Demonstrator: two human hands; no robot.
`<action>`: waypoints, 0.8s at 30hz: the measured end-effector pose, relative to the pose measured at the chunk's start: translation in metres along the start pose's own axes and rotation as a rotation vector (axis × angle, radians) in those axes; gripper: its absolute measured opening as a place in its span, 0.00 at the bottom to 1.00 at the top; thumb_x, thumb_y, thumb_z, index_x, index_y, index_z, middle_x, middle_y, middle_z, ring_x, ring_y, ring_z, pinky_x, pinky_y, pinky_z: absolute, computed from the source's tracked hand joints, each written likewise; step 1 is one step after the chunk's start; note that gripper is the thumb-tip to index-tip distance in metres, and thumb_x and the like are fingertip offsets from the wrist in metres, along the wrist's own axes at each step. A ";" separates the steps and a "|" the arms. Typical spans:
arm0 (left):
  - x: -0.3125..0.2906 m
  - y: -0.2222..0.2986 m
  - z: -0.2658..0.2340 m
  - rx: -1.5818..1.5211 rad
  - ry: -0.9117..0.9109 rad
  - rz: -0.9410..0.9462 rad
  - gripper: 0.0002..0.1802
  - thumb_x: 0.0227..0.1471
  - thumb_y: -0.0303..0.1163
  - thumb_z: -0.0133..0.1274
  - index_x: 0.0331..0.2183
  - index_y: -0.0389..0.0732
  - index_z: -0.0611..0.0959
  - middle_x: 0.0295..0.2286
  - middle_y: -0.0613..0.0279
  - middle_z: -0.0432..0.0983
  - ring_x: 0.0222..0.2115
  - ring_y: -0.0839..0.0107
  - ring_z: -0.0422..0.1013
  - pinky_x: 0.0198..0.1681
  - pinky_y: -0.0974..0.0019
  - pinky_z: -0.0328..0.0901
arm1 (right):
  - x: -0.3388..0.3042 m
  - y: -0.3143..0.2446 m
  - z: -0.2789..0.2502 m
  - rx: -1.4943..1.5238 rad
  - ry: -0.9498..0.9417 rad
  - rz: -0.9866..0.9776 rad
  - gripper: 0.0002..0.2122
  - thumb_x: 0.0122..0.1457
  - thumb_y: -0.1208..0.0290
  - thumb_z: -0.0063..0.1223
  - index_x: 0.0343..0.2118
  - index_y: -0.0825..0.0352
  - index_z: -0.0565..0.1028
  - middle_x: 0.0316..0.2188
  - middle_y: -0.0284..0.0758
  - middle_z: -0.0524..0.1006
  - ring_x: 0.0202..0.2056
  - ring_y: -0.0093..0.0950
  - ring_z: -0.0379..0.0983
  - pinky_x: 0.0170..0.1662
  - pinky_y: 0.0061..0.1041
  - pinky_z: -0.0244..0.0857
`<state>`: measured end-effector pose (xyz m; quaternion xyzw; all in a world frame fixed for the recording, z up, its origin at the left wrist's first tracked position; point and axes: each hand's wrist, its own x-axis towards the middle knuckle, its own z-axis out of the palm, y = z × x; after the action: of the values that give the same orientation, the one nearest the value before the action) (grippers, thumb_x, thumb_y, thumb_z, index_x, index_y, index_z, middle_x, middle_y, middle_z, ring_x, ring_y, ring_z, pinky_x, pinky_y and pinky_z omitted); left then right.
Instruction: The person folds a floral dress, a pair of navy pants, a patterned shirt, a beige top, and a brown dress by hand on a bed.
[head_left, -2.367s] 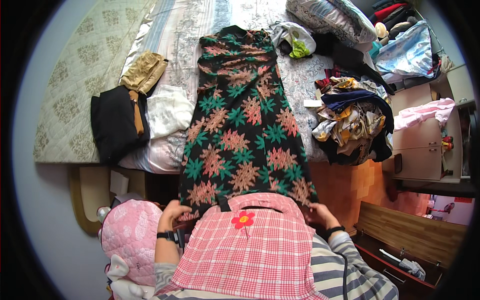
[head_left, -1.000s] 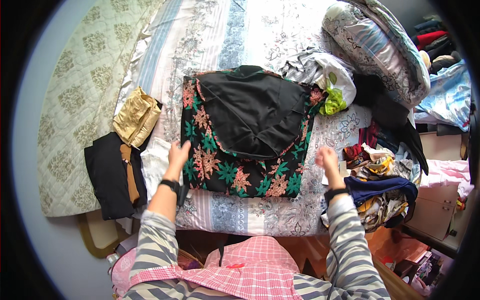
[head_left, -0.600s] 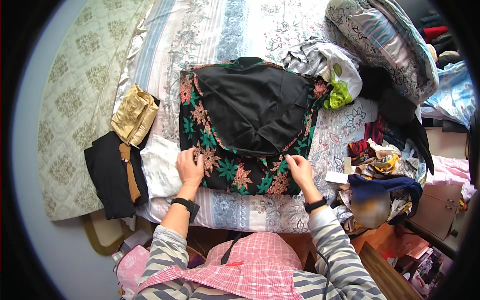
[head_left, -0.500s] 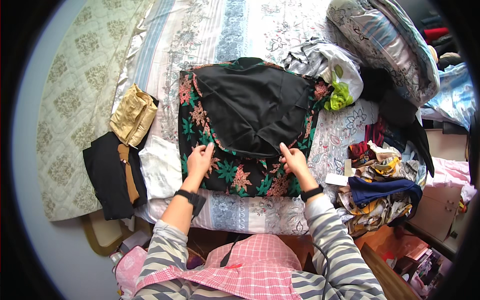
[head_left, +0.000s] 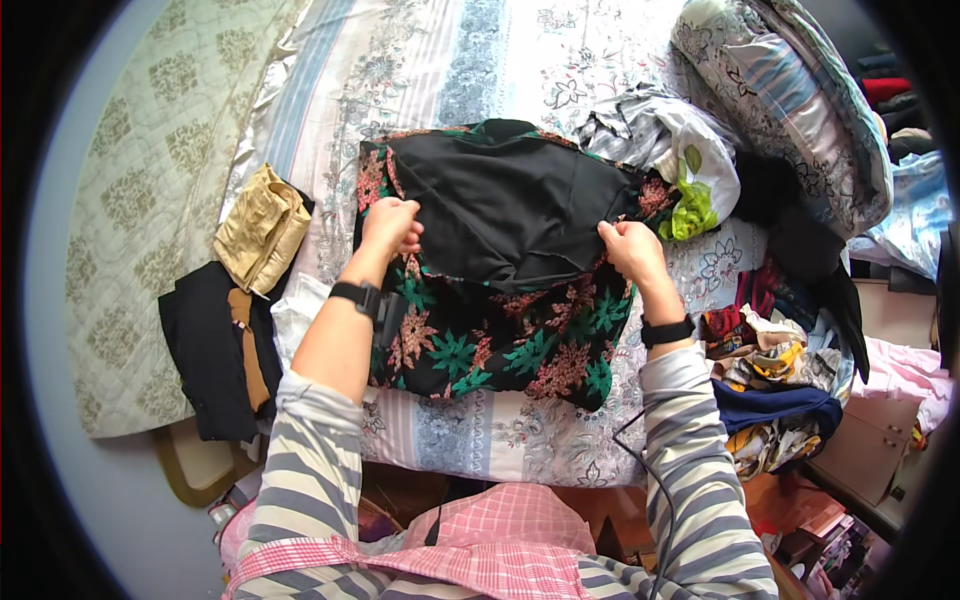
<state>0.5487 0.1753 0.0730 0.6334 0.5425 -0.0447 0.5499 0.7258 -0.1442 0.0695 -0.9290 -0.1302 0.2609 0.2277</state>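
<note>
A black garment with pink and green flowers (head_left: 470,345) lies spread on the bed, its plain black inner side (head_left: 510,205) facing up across the upper part. My left hand (head_left: 391,228) is closed on the garment's left edge, fingers curled in. On the opposite side, my right hand (head_left: 632,248) pinches the right edge between thumb and fingers. Between the two hands the cloth is slightly raised and wrinkled. The lower flowered part lies toward me, its near right corner hanging a little askew.
Left of the garment are folded gold cloth (head_left: 262,230), black clothing (head_left: 205,350) and white cloth (head_left: 295,315). To the right lie a white plastic bag (head_left: 712,165), a heap of mixed clothes (head_left: 780,390) and a rolled quilt (head_left: 790,100). Patterned sheets (head_left: 455,440) cover the bed.
Both hands have moved away from me, up along the garment's sides, and farther apart. They now grip its edges, and the lower flowered part has shifted and wrinkled.
</note>
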 end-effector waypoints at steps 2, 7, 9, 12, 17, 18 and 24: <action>-0.005 0.003 0.002 0.672 0.023 -0.044 0.32 0.51 0.55 0.47 0.23 0.31 0.80 0.16 0.53 0.76 0.16 0.64 0.75 0.23 0.63 0.72 | -0.006 -0.003 -0.002 0.036 -0.125 0.110 0.21 0.55 0.52 0.47 0.22 0.69 0.77 0.19 0.42 0.77 0.23 0.35 0.76 0.30 0.32 0.69; -0.006 -0.050 0.030 0.374 -0.156 -0.365 0.26 0.50 0.48 0.54 0.34 0.31 0.77 0.23 0.51 0.76 0.19 0.59 0.75 0.21 0.56 0.73 | -0.025 0.016 0.002 0.628 -0.315 0.214 0.16 0.55 0.55 0.55 0.26 0.66 0.73 0.19 0.33 0.75 0.20 0.24 0.74 0.21 0.23 0.68; 0.008 -0.067 0.032 0.122 -0.090 -0.371 0.11 0.49 0.32 0.54 0.32 0.35 0.77 0.22 0.58 0.74 0.20 0.64 0.73 0.24 0.57 0.75 | -0.022 0.021 0.001 1.069 -0.389 0.235 0.14 0.55 0.56 0.56 0.33 0.63 0.71 0.25 0.32 0.74 0.22 0.26 0.75 0.23 0.22 0.70; 0.017 -0.043 0.023 -0.338 -0.047 -0.141 0.09 0.51 0.31 0.51 0.34 0.37 0.77 0.23 0.60 0.74 0.20 0.66 0.72 0.25 0.58 0.75 | -0.003 0.011 -0.019 1.354 -0.291 0.203 0.12 0.58 0.59 0.53 0.35 0.64 0.70 0.27 0.34 0.76 0.26 0.29 0.76 0.25 0.25 0.73; 0.043 0.049 -0.014 -0.753 -0.185 0.234 0.19 0.55 0.38 0.50 0.45 0.37 0.73 0.38 0.52 0.71 0.40 0.62 0.70 0.44 0.57 0.71 | 0.050 -0.030 -0.050 1.510 -0.228 -0.145 0.17 0.62 0.64 0.47 0.48 0.70 0.65 0.44 0.45 0.71 0.42 0.37 0.74 0.40 0.32 0.74; 0.032 0.071 -0.008 -0.779 -0.171 0.238 0.23 0.56 0.40 0.50 0.48 0.36 0.71 0.42 0.51 0.70 0.43 0.61 0.69 0.47 0.57 0.69 | 0.053 -0.031 -0.055 1.498 -0.165 -0.075 0.23 0.61 0.65 0.49 0.54 0.71 0.59 0.49 0.46 0.67 0.45 0.39 0.72 0.40 0.32 0.74; 0.031 -0.014 -0.037 0.164 0.349 0.745 0.25 0.51 0.41 0.54 0.45 0.34 0.76 0.40 0.51 0.76 0.40 0.62 0.73 0.43 0.62 0.66 | 0.010 0.037 -0.005 1.006 0.314 -0.159 0.23 0.55 0.68 0.56 0.52 0.70 0.65 0.40 0.38 0.72 0.36 0.23 0.70 0.32 0.20 0.69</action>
<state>0.5314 0.2196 0.0584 0.8262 0.3559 0.2221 0.3760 0.7412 -0.1741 0.0508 -0.7201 -0.0233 0.1309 0.6810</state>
